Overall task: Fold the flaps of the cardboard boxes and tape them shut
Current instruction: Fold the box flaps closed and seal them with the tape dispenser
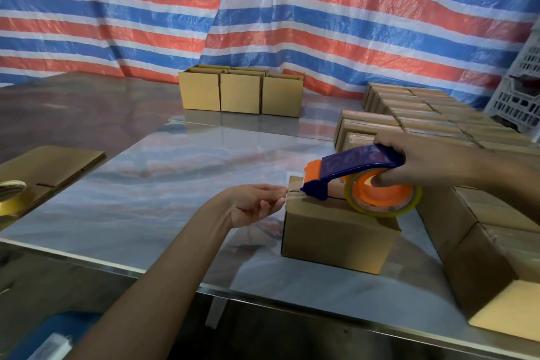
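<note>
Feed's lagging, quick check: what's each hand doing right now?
Left hand: pinches the tape end at the box edge.
Right hand: grips the dispenser on the box.

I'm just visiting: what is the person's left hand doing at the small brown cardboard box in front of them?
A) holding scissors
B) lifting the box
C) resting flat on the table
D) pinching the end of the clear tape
D: the left hand pinches the free end of the clear tape at the left edge of the brown cardboard box, while the right hand grips the blue and orange tape dispenser over its top.
</note>
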